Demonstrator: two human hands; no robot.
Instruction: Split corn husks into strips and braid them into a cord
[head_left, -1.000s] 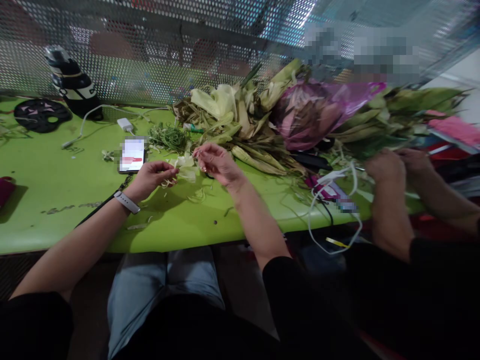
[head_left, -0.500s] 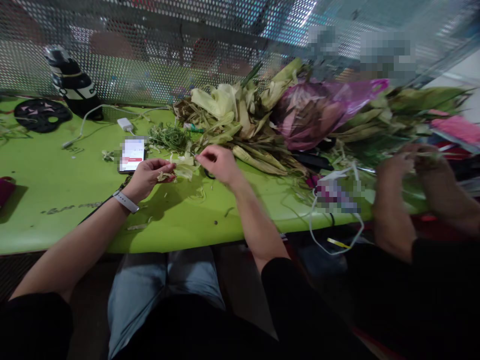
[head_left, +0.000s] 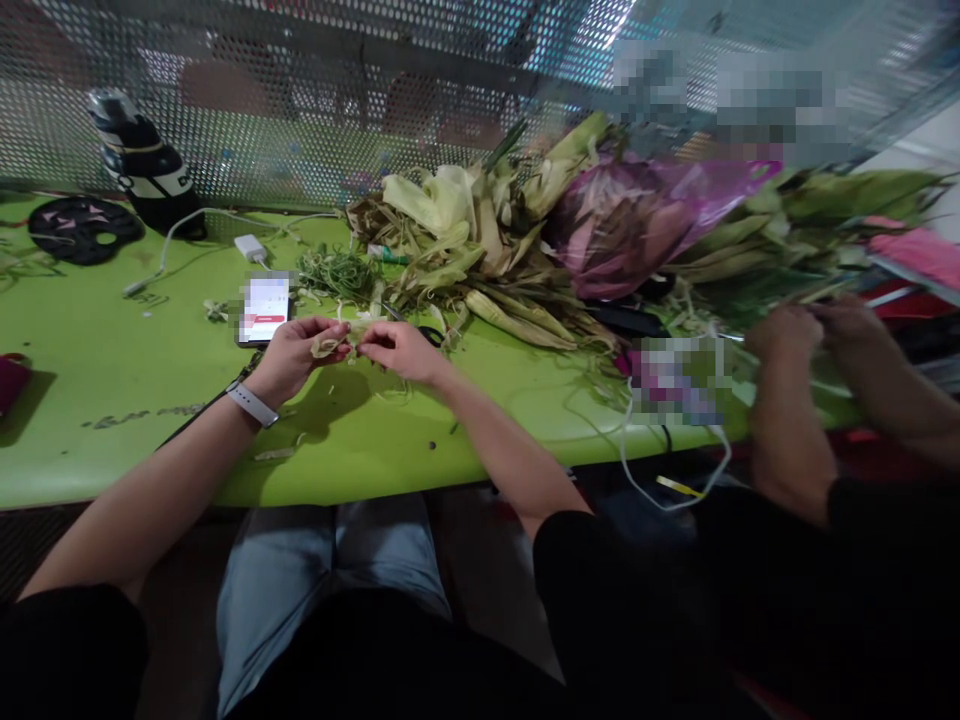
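Note:
My left hand (head_left: 300, 352), with a white watch band at its wrist, is closed on a crumpled pale piece of corn husk (head_left: 328, 346). Thumb and fingertips of my right hand (head_left: 401, 350) pinch the other side of this husk, close to the left fingertips. Just beyond the right hand lies a black loop (head_left: 431, 336) like a scissors handle. A heap of thin green strips (head_left: 337, 272) sits behind my hands. To its right rises a large pile of corn husks (head_left: 487, 240).
Left of my hands lie a phone (head_left: 264, 308), a white adapter (head_left: 250, 248) with cable, and a dark bottle (head_left: 150, 170). A purple plastic bag (head_left: 615, 230) rests among the husks. On the right, another person's hands (head_left: 787, 325) work over the green table (head_left: 187, 460).
My right hand has moved left and down, from apart to meeting the husk at my left hand. The left hand has stayed in nearly the same place.

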